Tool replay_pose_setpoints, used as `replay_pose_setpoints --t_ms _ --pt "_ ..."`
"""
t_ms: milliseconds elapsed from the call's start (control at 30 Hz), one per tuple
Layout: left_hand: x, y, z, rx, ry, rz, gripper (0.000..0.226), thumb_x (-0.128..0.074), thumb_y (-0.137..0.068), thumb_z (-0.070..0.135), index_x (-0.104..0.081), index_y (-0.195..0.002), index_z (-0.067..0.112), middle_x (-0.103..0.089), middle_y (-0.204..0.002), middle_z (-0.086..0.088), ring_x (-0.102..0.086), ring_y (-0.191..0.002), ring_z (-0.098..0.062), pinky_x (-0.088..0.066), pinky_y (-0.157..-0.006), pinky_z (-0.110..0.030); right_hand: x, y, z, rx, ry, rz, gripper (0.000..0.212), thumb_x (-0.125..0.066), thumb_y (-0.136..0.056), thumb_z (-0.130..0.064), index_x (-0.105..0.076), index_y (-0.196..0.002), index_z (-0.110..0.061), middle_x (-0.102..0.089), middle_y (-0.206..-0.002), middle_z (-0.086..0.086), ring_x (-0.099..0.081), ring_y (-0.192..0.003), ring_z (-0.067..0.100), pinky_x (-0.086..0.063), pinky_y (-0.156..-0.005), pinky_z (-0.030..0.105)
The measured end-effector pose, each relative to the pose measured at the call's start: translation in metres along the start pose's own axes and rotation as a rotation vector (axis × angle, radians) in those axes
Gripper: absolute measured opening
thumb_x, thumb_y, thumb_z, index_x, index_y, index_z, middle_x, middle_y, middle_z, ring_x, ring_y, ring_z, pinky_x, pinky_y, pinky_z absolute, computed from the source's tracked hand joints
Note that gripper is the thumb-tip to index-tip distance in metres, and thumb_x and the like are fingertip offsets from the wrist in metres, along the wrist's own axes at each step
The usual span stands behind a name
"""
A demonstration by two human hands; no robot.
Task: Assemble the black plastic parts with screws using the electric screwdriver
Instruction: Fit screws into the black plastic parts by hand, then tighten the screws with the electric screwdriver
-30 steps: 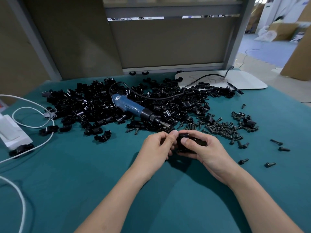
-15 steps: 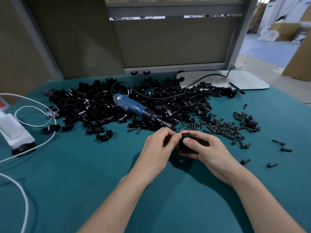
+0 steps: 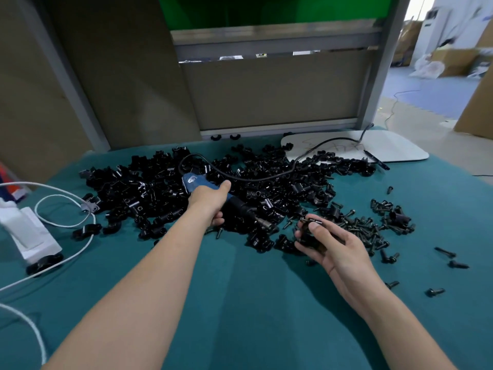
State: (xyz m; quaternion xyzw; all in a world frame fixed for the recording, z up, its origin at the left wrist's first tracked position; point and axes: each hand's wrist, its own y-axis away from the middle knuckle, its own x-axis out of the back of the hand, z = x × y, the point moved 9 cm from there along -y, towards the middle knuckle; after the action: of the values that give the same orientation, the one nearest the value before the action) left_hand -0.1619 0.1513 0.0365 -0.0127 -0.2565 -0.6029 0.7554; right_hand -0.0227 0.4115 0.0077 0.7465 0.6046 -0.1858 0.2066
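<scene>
My left hand [image 3: 210, 202] grips the blue electric screwdriver [image 3: 193, 181], which lies on the big pile of black plastic parts [image 3: 149, 190]; its dark front end [image 3: 253, 213] points right toward my other hand. My right hand [image 3: 328, 245] holds a black plastic part [image 3: 306, 231] just above the green table cover, fingers curled round it. A heap of black screws [image 3: 368, 228] lies right of that hand.
The screwdriver's black cable [image 3: 266, 177] loops back over the pile to a white board [image 3: 386, 149]. A white power unit [image 3: 29, 233] with white cords [image 3: 66, 225] sits at the left edge. Loose screws [image 3: 445, 252] are scattered at the right. Grey partition panels stand behind the table.
My left hand left the part, reached forward and took hold of the screwdriver. My right hand kept the part and stayed roughly in place. The camera tilted up.
</scene>
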Motion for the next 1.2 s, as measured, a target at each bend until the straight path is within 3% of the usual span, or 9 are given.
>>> replay_pose_setpoints --t_ms 100,200,267,333,400,533,733,1200 --pt "-0.006 -0.012 0.007 0.042 -0.108 -0.018 0.038 -0.063 -0.094 0.044 -0.054 -0.089 0.007 -0.059 -0.086 -0.011 -0.054 -0.058 -0.021 -0.046 -0.042 -0.027 -0.001 -0.002 0.000 -0.004 -0.015 -0.002 0.040 -0.074 -0.078 -0.017 -0.072 -0.114 0.000 -0.076 -0.108 0.022 -0.074 -0.095 0.031 -0.064 -0.079 0.037" --pt "-0.012 -0.008 0.022 -0.013 0.021 -0.066 0.028 -0.063 -0.094 0.034 -0.055 -0.102 0.008 -0.062 -0.102 -0.012 -0.061 -0.075 -0.023 -0.049 -0.050 -0.027 0.003 -0.005 -0.001 -0.008 -0.079 0.033 0.033 -0.071 -0.085 -0.013 -0.071 -0.114 0.002 -0.076 -0.109 0.023 -0.074 -0.092 0.031 -0.064 -0.078 0.037" --pt "-0.016 0.002 0.038 -0.088 0.386 -0.145 0.019 -0.062 -0.092 0.023 -0.054 -0.104 0.011 -0.065 -0.098 -0.011 -0.065 -0.078 -0.021 -0.059 -0.066 -0.032 0.007 -0.008 -0.001 -0.014 -0.139 0.058 0.027 -0.067 -0.092 -0.009 -0.068 -0.117 0.003 -0.075 -0.110 0.023 -0.075 -0.091 0.030 -0.064 -0.077 0.036" --pt "-0.025 0.022 0.068 -0.150 0.870 -0.332 0.013 -0.057 -0.089 0.009 -0.051 -0.101 0.010 -0.063 -0.088 -0.009 -0.066 -0.075 -0.021 -0.060 -0.082 -0.041 0.010 -0.012 -0.003 -0.011 -0.187 0.078 0.031 -0.068 -0.090 -0.010 -0.066 -0.118 0.003 -0.076 -0.111 0.022 -0.076 -0.094 0.029 -0.063 -0.076 0.035" --pt "-0.027 0.040 0.093 -0.251 1.105 -0.404 0.010 -0.057 -0.089 0.005 -0.051 -0.094 0.010 -0.060 -0.074 -0.004 -0.063 -0.067 -0.019 -0.060 -0.078 -0.041 0.010 -0.015 -0.004 -0.008 -0.207 0.089 0.039 -0.071 -0.083 -0.014 -0.066 -0.118 0.002 -0.076 -0.111 0.020 -0.077 -0.096 0.029 -0.063 -0.075 0.034" --pt "-0.028 0.055 0.094 -0.343 1.219 -0.249 0.016 -0.067 -0.094 0.011 -0.055 -0.084 0.012 -0.059 -0.064 -0.001 -0.059 -0.057 -0.015 -0.055 -0.064 -0.034 0.013 -0.015 -0.005 0.017 -0.192 0.086 0.043 -0.074 -0.079 -0.014 -0.068 -0.118 0.001 -0.076 -0.112 0.020 -0.077 -0.095 0.030 -0.063 -0.075 0.035" --pt "-0.047 0.039 0.068 -0.168 1.377 -0.222 0.019 -0.064 -0.093 0.006 -0.051 -0.080 0.011 -0.057 -0.056 0.000 -0.055 -0.046 -0.013 -0.052 -0.053 -0.029 0.016 -0.017 -0.006 0.047 -0.130 0.087 0.043 -0.074 -0.077 -0.014 -0.070 -0.118 0.001 -0.076 -0.111 0.019 -0.076 -0.098 0.031 -0.063 -0.077 0.035" --pt "-0.071 0.027 0.043 0.034 1.330 -0.277 0.017 -0.065 -0.091 0.007 -0.051 -0.082 0.010 -0.057 -0.057 0.001 -0.056 -0.046 -0.012 -0.054 -0.056 -0.029 0.014 -0.008 -0.012 0.107 0.048 0.103 0.040 -0.076 -0.077 -0.022 -0.076 -0.115 -0.008 -0.077 -0.109 0.016 -0.075 -0.105 0.030 -0.062 -0.087 0.038"
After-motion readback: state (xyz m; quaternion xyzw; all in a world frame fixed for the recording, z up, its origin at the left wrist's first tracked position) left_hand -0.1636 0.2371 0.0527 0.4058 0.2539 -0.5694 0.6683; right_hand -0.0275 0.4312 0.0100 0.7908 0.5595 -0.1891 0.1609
